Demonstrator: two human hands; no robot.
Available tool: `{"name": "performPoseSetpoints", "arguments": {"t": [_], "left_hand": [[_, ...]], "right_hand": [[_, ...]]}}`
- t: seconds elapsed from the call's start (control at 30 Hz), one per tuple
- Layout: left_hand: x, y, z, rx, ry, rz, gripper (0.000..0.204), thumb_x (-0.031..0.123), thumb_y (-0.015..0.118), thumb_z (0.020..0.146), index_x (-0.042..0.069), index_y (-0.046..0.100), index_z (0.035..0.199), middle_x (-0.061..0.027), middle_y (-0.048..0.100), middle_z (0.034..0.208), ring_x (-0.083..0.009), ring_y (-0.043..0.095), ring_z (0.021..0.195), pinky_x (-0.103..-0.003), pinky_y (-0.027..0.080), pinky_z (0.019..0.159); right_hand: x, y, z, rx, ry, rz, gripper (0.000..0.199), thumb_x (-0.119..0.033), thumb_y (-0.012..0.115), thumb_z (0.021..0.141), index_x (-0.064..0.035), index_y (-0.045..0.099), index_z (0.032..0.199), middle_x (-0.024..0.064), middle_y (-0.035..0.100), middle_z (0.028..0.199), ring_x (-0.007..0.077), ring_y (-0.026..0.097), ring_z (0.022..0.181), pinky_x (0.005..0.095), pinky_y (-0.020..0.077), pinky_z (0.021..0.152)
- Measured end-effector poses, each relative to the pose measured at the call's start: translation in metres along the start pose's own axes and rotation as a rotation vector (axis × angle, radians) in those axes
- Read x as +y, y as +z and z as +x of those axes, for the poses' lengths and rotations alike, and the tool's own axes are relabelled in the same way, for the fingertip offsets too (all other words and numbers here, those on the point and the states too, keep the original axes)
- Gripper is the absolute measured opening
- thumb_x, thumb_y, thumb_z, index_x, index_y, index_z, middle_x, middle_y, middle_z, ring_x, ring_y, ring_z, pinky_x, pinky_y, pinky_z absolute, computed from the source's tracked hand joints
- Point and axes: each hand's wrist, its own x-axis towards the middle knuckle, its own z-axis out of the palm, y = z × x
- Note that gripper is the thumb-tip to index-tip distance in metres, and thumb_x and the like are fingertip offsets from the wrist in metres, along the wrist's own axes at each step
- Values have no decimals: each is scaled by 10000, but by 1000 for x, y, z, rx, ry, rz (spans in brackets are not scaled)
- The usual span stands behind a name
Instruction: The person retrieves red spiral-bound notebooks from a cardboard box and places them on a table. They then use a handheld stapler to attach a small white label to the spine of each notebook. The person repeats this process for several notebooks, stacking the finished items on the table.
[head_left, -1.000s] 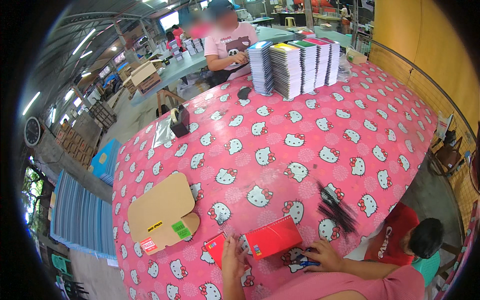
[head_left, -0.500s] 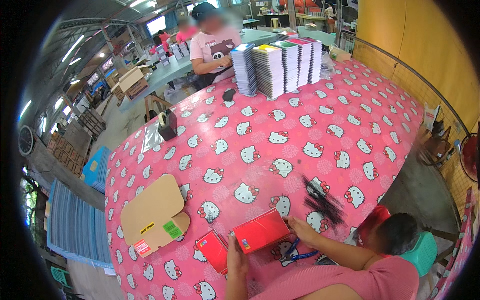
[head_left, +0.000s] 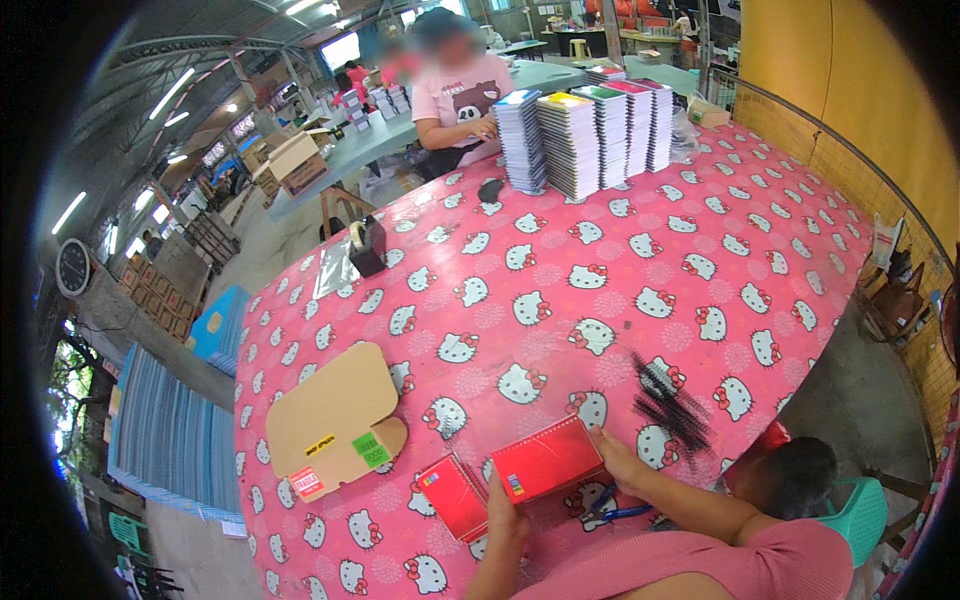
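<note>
Between my hands is a red spiral-bound notebook (head_left: 548, 462), tilted slightly, its coil along the far edge. My left hand (head_left: 506, 525) grips its left edge, and my right hand (head_left: 620, 465) has hold of the right end. A second red spiral notebook (head_left: 453, 498) lies on the table, just left of my left hand and partly beside the held one. Blue-handled pliers (head_left: 620, 513) rest on the tablecloth below my right hand, partly covered by the arm. Farther left is a flat cardboard mailer (head_left: 335, 410) with yellow, green and red-white stickers.
A pink patterned cloth (head_left: 560, 330) covers the table. Tall stacks of spiral notebooks (head_left: 570, 150) stand at the far side, near a person in pink (head_left: 465, 100). A tape dispenser (head_left: 367, 247) sits at the far left edge. Someone's dark-haired head (head_left: 795, 478) shows beside a green stool (head_left: 858, 515).
The whole view has shifted, so the table and everything on it appear farther right. Both hands keep hold of the red notebook, with little other change.
</note>
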Motion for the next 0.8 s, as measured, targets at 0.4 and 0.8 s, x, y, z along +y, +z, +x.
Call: {"name": "performPoseSetpoints", "arguments": {"t": [0.4,0.8], "left_hand": [[1,3,-21,60,51,-15,353,351,439,953,78,551,1146,-66,626,1098,-203,584,1035,-382,445,918],[-2,-8,-16,-30,87,1,393,377,436,956,79,515,1200,-75,607,1141,-222,573,1062,-397,430,939]], "right_hand": [[7,6,-15,-81,-38,52,509,-425,316,998,-24,457,1279,75,552,1222,147,517,1098,312,407,960],[12,-4,-13,-126,14,91,589,-491,317,973,-27,444,1312,75,546,1244,147,507,1124,306,390,970]]}}
